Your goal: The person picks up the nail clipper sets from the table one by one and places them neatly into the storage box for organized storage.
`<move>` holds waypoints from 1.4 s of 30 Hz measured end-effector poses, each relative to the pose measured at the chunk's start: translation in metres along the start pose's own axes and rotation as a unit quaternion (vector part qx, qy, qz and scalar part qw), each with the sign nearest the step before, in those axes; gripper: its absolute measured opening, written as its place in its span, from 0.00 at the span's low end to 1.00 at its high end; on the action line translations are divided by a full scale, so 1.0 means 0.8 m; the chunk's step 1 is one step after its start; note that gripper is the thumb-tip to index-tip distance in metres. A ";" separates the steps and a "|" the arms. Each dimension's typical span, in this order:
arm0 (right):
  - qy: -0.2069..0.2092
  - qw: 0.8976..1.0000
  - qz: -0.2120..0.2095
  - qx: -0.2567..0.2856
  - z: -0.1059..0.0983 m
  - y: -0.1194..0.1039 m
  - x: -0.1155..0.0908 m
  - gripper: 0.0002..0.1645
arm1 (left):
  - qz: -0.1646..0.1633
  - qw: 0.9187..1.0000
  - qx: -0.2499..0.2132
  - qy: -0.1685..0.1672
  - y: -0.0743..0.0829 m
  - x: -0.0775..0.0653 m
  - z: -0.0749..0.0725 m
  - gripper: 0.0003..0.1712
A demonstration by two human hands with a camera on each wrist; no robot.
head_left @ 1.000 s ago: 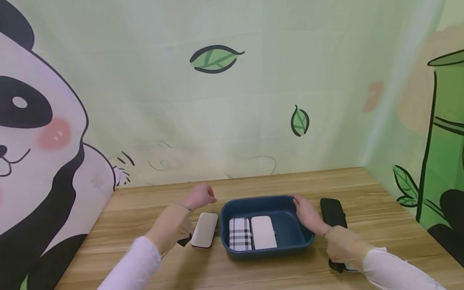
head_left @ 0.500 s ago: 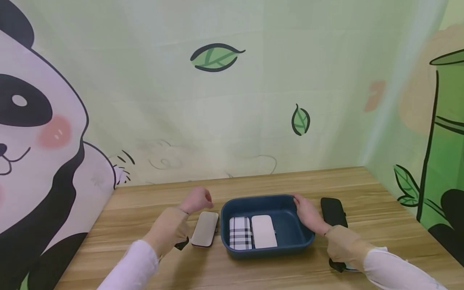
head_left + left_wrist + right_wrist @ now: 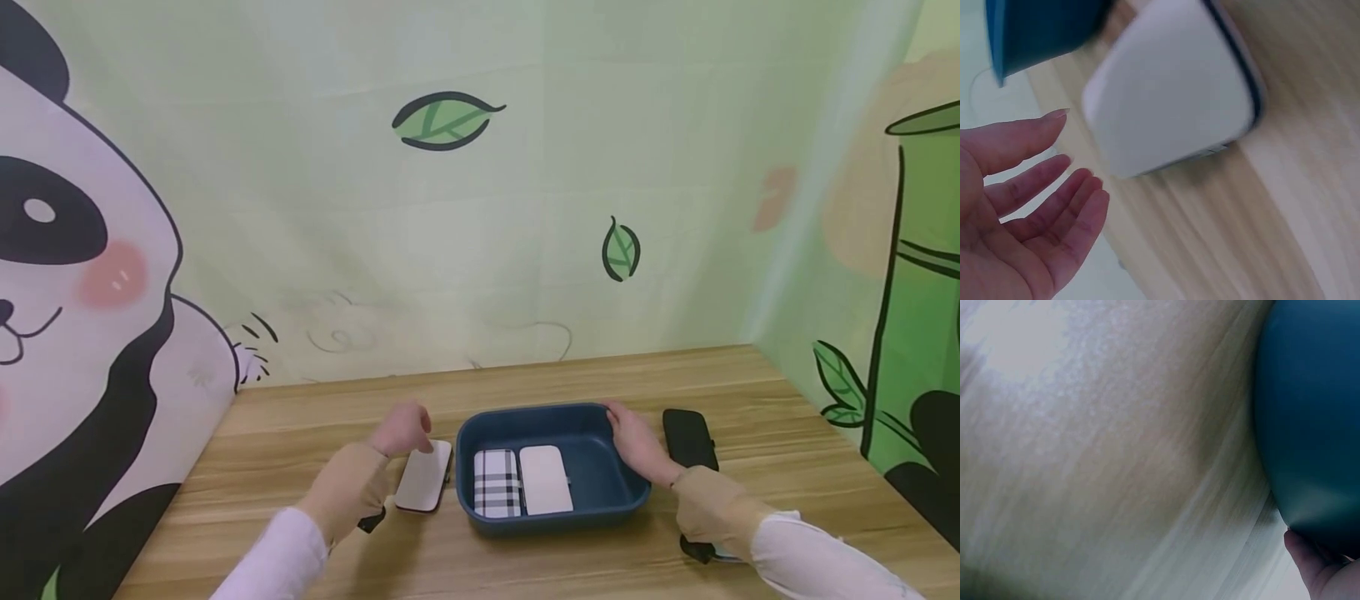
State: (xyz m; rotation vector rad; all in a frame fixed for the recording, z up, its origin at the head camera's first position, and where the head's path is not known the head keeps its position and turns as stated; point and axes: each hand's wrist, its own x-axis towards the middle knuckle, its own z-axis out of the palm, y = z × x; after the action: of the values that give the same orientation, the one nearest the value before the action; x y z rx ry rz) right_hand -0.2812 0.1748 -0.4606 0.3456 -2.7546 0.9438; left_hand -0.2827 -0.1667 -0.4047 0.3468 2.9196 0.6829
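A dark blue rectangular basin (image 3: pixel 553 523) stands on the table. Inside it, a black-and-white plaid case (image 3: pixel 497 483) lies beside a white case (image 3: pixel 546 479), toward its left side. My right hand (image 3: pixel 637 443) grips the basin's far right rim; in the right wrist view, only part of that hand (image 3: pixel 1325 569) shows at the blue wall. Left of the basin lies another white case (image 3: pixel 424 477) with a dark edge. My left hand (image 3: pixel 401 428) hovers at its far end, fingers loosely bent and holding nothing. The left wrist view shows a gap between those fingertips and the case (image 3: pixel 1172 94).
A black case (image 3: pixel 690 440) lies right of the basin, partly behind my right forearm. Another item under that forearm is mostly hidden. The wooden table (image 3: pixel 420 567) meets a printed cloth wall (image 3: pixel 337 208) at its back and right.
My left hand has moved slightly left, then down and back toward the white case outside the basin. My right hand keeps its grip on the rim, and the basin has not moved.
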 end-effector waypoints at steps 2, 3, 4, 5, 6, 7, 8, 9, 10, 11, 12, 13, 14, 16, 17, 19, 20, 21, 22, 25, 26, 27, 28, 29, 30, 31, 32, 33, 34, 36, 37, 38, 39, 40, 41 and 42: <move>-0.002 1.000 0.000 0.001 0.000 -0.001 0.000 0.16 | -0.002 1.000 0.005 0.001 -0.005 0.000 0.005 0.14; -0.003 1.000 0.000 0.002 0.000 0.000 0.000 0.16 | -0.002 1.000 0.009 0.001 -0.007 -0.001 0.008 0.15; -0.005 1.000 0.000 0.004 -0.001 -0.001 0.000 0.16 | -0.006 1.000 0.011 -0.001 -0.008 -0.001 0.010 0.16; -0.006 1.000 0.001 0.006 -0.001 -0.001 0.000 0.17 | -0.010 1.000 0.011 -0.003 -0.010 -0.001 0.012 0.17; -0.007 1.000 0.002 0.007 -0.001 -0.001 0.000 0.17 | -0.012 1.000 0.015 -0.003 -0.011 -0.002 0.014 0.17; -0.009 1.000 0.003 0.009 -0.001 -0.001 0.000 0.17 | -0.014 1.000 0.016 -0.003 -0.012 -0.002 0.014 0.18; -0.009 1.000 0.003 0.010 -0.001 -0.001 0.000 0.17 | -0.015 1.000 0.018 -0.003 -0.012 -0.002 0.015 0.19; -0.010 1.000 0.004 0.010 -0.001 -0.001 0.000 0.17 | -0.015 1.000 0.022 -0.002 -0.013 -0.002 0.015 0.19; -0.010 1.000 0.005 0.011 -0.001 -0.001 0.000 0.17 | -0.015 1.000 0.024 -0.001 -0.013 -0.003 0.016 0.19; -0.010 1.000 0.005 0.010 -0.001 -0.001 0.000 0.17 | -0.016 1.000 0.026 0.002 -0.013 -0.003 0.016 0.20; -0.010 1.000 0.005 0.010 -0.001 -0.001 0.000 0.17 | -0.016 0.999 0.028 0.003 -0.013 -0.004 0.016 0.20; -0.010 1.000 0.005 0.010 -0.001 -0.001 0.000 0.17 | -0.019 0.999 0.029 0.002 -0.012 -0.004 0.015 0.20; -0.009 1.000 0.004 0.008 -0.001 0.000 0.000 0.17 | -0.020 0.999 0.031 0.002 -0.012 -0.005 0.016 0.21; -0.007 1.000 0.002 0.006 -0.001 0.000 0.000 0.17 | -0.025 0.999 0.035 0.001 -0.010 -0.006 0.016 0.21; -0.006 1.000 0.001 0.005 -0.001 0.000 0.000 0.16 | -0.030 0.999 0.034 -0.001 -0.010 -0.006 0.017 0.21; -0.004 1.000 0.000 0.005 -0.001 0.000 0.000 0.16 | -0.041 0.999 0.029 -0.005 -0.009 -0.007 0.019 0.22; -0.004 1.000 -0.001 0.005 -0.001 0.001 0.000 0.16 | -0.047 0.999 0.025 -0.005 -0.009 -0.008 0.020 0.22; -0.004 1.000 -0.002 0.006 -0.001 0.000 0.000 0.16 | -0.053 0.998 0.019 -0.006 -0.009 -0.008 0.021 0.22; -0.003 1.000 -0.003 0.007 -0.001 0.000 -0.001 0.16 | -0.062 0.998 0.014 -0.008 -0.009 -0.008 0.022 0.22; -0.004 1.000 -0.003 0.009 -0.002 0.000 -0.001 0.16 | -0.073 0.997 0.011 -0.006 -0.011 -0.009 0.026 0.22; -0.004 1.000 -0.004 0.007 -0.002 0.000 -0.001 0.16 | -0.077 0.997 0.010 -0.007 -0.011 -0.009 0.027 0.22; -0.005 1.000 -0.004 0.008 -0.002 0.000 -0.001 0.16 | -0.077 0.997 0.013 -0.007 -0.012 -0.008 0.027 0.22; -0.006 1.000 -0.003 0.008 -0.002 0.000 -0.001 0.16 | -0.081 0.997 0.016 -0.010 -0.012 -0.008 0.028 0.22; -0.007 1.000 -0.002 0.008 -0.003 0.000 -0.001 0.16 | -0.082 0.996 0.019 -0.011 -0.012 -0.008 0.028 0.22; -0.006 1.000 -0.002 0.008 -0.003 0.000 -0.001 0.16 | -0.085 0.996 0.019 -0.014 -0.012 -0.008 0.028 0.22; -0.007 1.000 -0.001 0.007 -0.003 0.000 0.000 0.16 | -0.089 0.996 0.021 -0.016 -0.012 -0.007 0.027 0.21; -0.007 1.000 -0.002 0.006 -0.003 0.000 0.000 0.16 | -0.089 0.996 0.026 -0.018 -0.011 -0.007 0.027 0.21; -0.006 1.000 -0.003 0.006 -0.002 0.000 0.000 0.16 | -0.087 0.995 0.032 -0.021 -0.011 -0.006 0.027 0.21; -0.005 1.000 -0.004 0.006 -0.002 0.001 0.000 0.16 | -0.086 0.996 0.034 -0.022 -0.011 -0.006 0.027 0.20; -0.003 1.000 -0.007 0.004 -0.001 0.002 0.000 0.16 | -0.077 0.996 0.041 -0.021 -0.011 -0.005 0.028 0.19; -0.002 1.000 -0.008 0.003 -0.001 0.002 0.000 0.16 | -0.074 0.996 0.042 -0.020 -0.010 -0.005 0.028 0.19; -0.001 1.000 -0.009 0.003 -0.001 0.002 0.000 0.16 | -0.072 0.996 0.041 -0.018 -0.010 -0.004 0.029 0.19; 0.000 1.000 -0.009 0.003 0.000 0.002 0.000 0.16 | -0.073 0.996 0.040 -0.017 -0.010 -0.004 0.030 0.19; 0.001 1.000 -0.010 0.002 0.000 0.003 0.000 0.16 | -0.076 0.996 0.037 -0.015 -0.010 -0.004 0.031 0.19; 0.002 1.000 -0.010 0.002 0.000 0.003 0.000 0.16 | -0.079 0.996 0.035 -0.012 -0.010 -0.003 0.032 0.19; 0.002 1.000 -0.011 0.002 0.001 0.003 0.000 0.16 | -0.086 0.996 0.032 -0.011 -0.010 -0.003 0.033 0.20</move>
State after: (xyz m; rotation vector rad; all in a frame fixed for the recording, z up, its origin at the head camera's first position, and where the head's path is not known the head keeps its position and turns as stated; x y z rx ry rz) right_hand -0.2819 0.1762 -0.4623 0.3725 -2.7394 0.9431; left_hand -0.2774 -0.1632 -0.4312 0.1054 2.9107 0.5592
